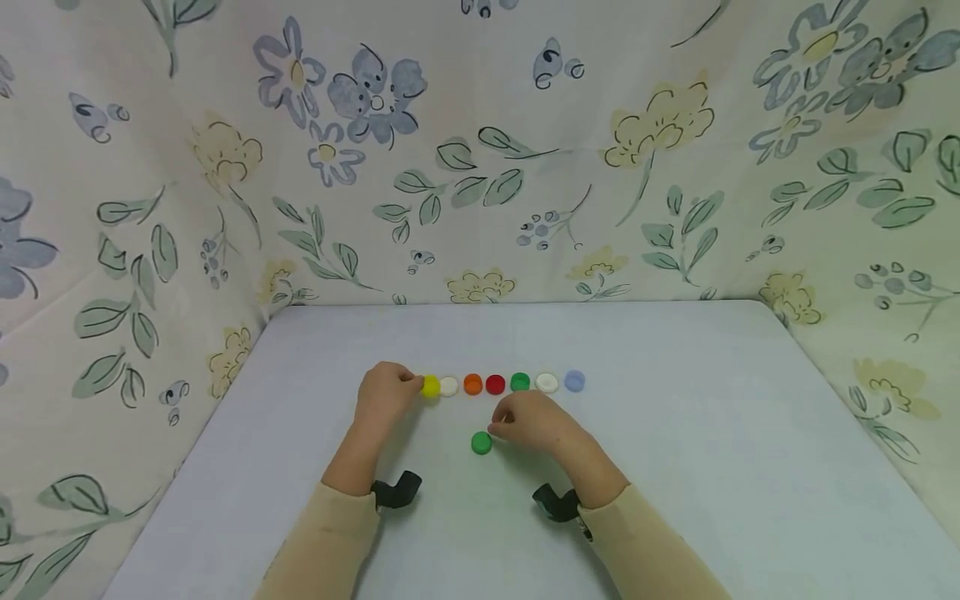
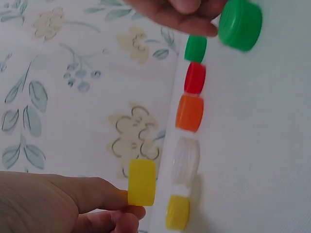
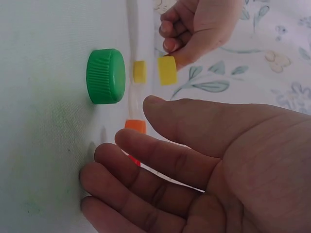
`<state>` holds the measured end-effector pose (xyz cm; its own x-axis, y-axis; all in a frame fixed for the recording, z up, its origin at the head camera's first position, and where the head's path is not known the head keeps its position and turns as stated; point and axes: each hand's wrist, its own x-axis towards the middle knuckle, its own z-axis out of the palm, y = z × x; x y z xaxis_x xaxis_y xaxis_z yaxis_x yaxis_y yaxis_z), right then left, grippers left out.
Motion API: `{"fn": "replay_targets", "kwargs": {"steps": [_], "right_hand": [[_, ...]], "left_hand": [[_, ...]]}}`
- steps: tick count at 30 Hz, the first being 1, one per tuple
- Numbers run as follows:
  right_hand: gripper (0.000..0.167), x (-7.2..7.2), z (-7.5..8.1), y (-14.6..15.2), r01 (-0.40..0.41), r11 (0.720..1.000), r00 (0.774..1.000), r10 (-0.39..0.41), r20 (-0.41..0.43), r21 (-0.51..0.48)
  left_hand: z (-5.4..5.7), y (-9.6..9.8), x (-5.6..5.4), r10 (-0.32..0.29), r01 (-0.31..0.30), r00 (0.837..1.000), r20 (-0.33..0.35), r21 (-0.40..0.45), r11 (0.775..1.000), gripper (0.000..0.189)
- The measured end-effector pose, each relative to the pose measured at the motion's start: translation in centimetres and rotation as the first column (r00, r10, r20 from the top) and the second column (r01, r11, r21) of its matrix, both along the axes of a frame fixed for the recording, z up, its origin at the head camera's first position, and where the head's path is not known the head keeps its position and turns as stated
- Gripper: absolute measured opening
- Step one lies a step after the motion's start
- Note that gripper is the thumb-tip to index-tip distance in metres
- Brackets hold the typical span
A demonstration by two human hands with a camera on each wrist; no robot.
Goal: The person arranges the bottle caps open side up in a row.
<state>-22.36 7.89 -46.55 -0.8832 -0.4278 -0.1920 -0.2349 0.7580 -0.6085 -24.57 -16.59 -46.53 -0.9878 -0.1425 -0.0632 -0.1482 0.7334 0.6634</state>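
Note:
My left hand (image 1: 386,392) pinches a yellow bottle cap (image 2: 142,182) between thumb and fingers, raised over the table at the left end of a row of caps. A second yellow cap (image 2: 178,212) stands in the row close by. My right hand (image 1: 531,419) has its fingers loosely bent and holds nothing. Just beside its fingertips, nearer to me than the row, sits a green cap (image 1: 482,442) on the table. From left to right the row goes on with a white cap (image 1: 448,386), an orange cap (image 1: 472,384), a red cap (image 1: 495,384) and another green cap (image 1: 520,382).
Farther right in the row are another white cap (image 1: 547,383) and a pale blue cap (image 1: 574,381). The white table (image 1: 697,450) ends at the back against a floral cloth (image 1: 480,225), which also hangs along both sides. Both wrists wear black camera mounts.

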Motion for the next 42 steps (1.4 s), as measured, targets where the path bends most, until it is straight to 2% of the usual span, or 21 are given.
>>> {"fn": "replay_targets", "kwargs": {"steps": [6, 13, 18, 23, 31, 34, 37, 39, 40, 42], "right_hand": [[0.012, 0.1, 0.0, 0.0, 0.002, 1.000, 1.000, -0.002, -0.006, 0.001], [0.012, 0.1, -0.1, 0.0, 0.000, 1.000, 1.000, 0.000, -0.004, 0.013], [0.012, 0.1, -0.1, 0.0, 0.000, 1.000, 1.000, 0.000, -0.003, 0.014], [0.012, 0.1, -0.2, 0.0, 0.002, 1.000, 1.000, -0.002, 0.001, 0.021], [0.012, 0.1, -0.2, 0.0, 0.004, 1.000, 1.000, -0.004, 0.005, 0.016], [0.012, 0.1, -0.2, 0.0, 0.003, 1.000, 1.000, -0.003, 0.005, 0.013], [0.013, 0.1, -0.2, 0.0, 0.006, 1.000, 1.000, -0.007, 0.011, 0.012], [0.014, 0.1, -0.2, 0.0, 0.010, 1.000, 1.000, -0.010, 0.016, 0.016], [0.015, 0.1, -0.1, -0.1, 0.009, 1.000, 1.000, -0.009, 0.016, 0.019], [0.018, 0.2, -0.1, -0.1, 0.008, 1.000, 1.000, -0.008, 0.016, 0.027]], "left_hand": [[0.0, -2.2, -0.3, 0.046, -0.047, 0.999, -0.025, -0.005, 0.999, 0.029], [-0.9, -4.0, -0.7, 0.104, -0.105, 0.994, -0.019, -0.029, 0.994, 0.030], [-1.7, -4.1, -1.0, 0.116, -0.117, 0.993, -0.017, -0.034, 0.993, 0.030], [-2.0, -3.9, -1.0, 0.116, -0.117, 0.993, -0.020, -0.042, 0.992, 0.029], [-0.9, -3.4, -0.8, 0.094, -0.095, 0.995, -0.014, -0.036, 0.995, 0.030], [-0.3, -2.9, -0.9, 0.026, -0.026, 1.000, -0.013, -0.018, 0.999, 0.029], [0.4, -1.9, -0.7, -0.103, 0.103, 0.995, 0.008, -0.009, 0.995, 0.025], [0.8, -0.9, -0.3, -0.223, 0.224, 0.974, 0.037, 0.000, 0.975, 0.023], [1.0, -0.4, -0.1, -0.282, 0.282, 0.957, 0.063, 0.009, 0.959, 0.022], [1.3, 0.7, 0.5, -0.397, 0.396, 0.910, 0.121, 0.037, 0.918, 0.021]]}}
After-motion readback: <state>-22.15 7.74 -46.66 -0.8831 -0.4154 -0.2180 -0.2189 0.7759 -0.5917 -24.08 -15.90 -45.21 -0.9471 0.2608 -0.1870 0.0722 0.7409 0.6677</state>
